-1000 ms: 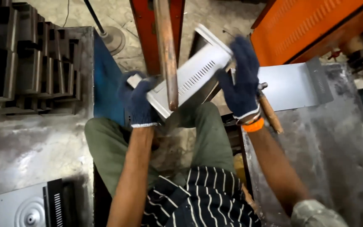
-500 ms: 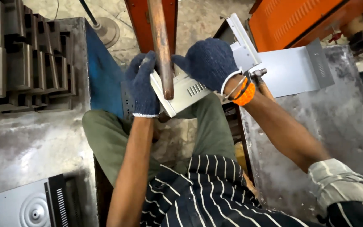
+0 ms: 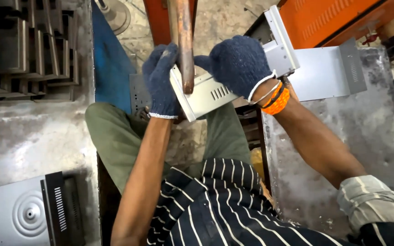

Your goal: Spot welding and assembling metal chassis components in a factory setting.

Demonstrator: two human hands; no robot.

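My left hand (image 3: 160, 79), in a dark blue knit glove, grips the left end of a bent grey sheet-metal housing (image 3: 210, 95) with vent slots. My right hand (image 3: 238, 64), gloved the same and with orange bands at the wrist, presses down on top of the housing. A rusty vertical metal rod (image 3: 184, 45) comes down from above and its tip meets the housing between my hands. The housing's right flange (image 3: 281, 43) sticks up beyond my right hand.
Several folded metal parts (image 3: 28, 50) are stacked at the upper left. A flat grey panel with a round embossed pattern (image 3: 23, 214) lies at the lower left. Another bent sheet (image 3: 329, 73) rests on the metal table (image 3: 370, 136) at right. An orange machine (image 3: 338, 18) stands behind.
The housing has been turned and brought under the rod. My right hand moved from its far edge onto its top; my left hand shifted to its left end.
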